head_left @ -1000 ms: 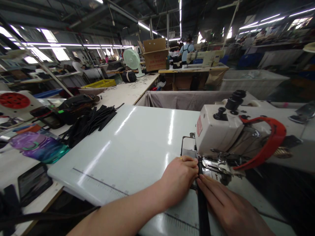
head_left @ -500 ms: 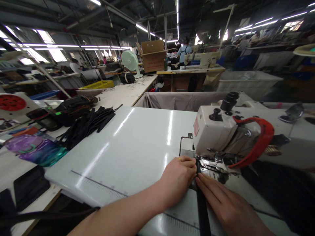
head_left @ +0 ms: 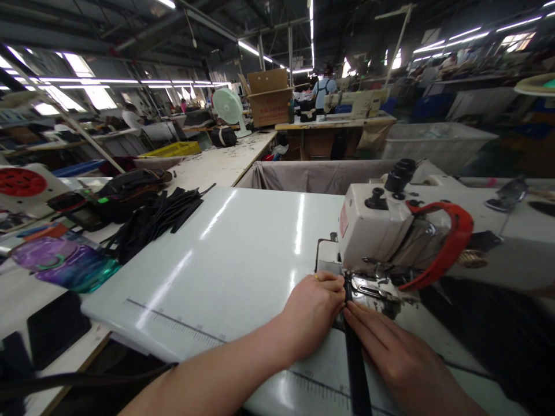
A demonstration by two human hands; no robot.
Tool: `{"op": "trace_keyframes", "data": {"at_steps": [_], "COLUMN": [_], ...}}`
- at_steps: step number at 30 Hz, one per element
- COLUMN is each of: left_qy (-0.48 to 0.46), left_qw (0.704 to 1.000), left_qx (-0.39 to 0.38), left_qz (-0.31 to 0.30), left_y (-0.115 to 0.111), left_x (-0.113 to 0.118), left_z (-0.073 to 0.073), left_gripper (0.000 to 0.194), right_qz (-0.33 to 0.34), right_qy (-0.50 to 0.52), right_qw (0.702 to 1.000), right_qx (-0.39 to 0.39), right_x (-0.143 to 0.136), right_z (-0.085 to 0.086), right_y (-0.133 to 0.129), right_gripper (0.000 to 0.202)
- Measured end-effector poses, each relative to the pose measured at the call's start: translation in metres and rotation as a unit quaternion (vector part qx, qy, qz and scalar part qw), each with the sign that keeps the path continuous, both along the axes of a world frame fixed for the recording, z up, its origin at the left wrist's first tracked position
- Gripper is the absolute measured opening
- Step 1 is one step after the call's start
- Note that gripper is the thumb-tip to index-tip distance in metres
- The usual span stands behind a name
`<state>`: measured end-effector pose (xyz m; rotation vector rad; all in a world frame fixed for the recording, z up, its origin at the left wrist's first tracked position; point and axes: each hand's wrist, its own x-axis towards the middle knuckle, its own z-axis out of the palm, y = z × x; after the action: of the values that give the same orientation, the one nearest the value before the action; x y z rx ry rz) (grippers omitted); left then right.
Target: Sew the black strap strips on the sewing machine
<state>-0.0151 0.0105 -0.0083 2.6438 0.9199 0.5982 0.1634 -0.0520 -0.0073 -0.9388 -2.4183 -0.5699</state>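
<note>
- Left hand (head_left: 316, 315): curled over black strip (head_left: 358, 370) at sewing machine (head_left: 368, 231); grip can't be confirmed.
- Right hand (head_left: 396, 352): flat, fingers extended against strip's edge.

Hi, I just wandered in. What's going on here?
A person is guiding a black strip at a sewing machine with both bare hands. The left hand has its fingers bent over the strip close to the machine's metal parts; the right hand lies along the strip's right side, fingertips against it. The strip runs toward the person over the pale tabletop. More black strips lie heaped off to the left.
</note>
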Motion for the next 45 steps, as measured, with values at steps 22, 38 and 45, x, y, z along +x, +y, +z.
{"op": "trace_keyframes", "data": {"at_steps": [22, 38, 45], "left_qy": [-0.031, -0.052, -0.061], "left_qw": [0.999, 0.998, 0.997], "left_qx": [-0.012, 0.008, -0.011], "left_qz": [0.023, 0.038, 0.042], "left_y": [-0.005, -0.001, 0.003], "left_x": [0.001, 0.002, 0.003], "left_z": [-0.002, 0.000, 0.002], "left_gripper": [0.022, 0.018, 0.021], "right_qz": [-0.010, -0.032, 0.006], "right_qy": [0.033, 0.028, 0.087], "right_qw": [0.999, 0.996, 0.985], "right_qx": [-0.029, -0.079, -0.150], "right_x": [0.000, 0.000, 0.008], "right_z": [-0.010, -0.002, 0.001], "right_y": [0.001, 0.006, 0.009], "right_gripper": [0.037, 0.038, 0.035]}}
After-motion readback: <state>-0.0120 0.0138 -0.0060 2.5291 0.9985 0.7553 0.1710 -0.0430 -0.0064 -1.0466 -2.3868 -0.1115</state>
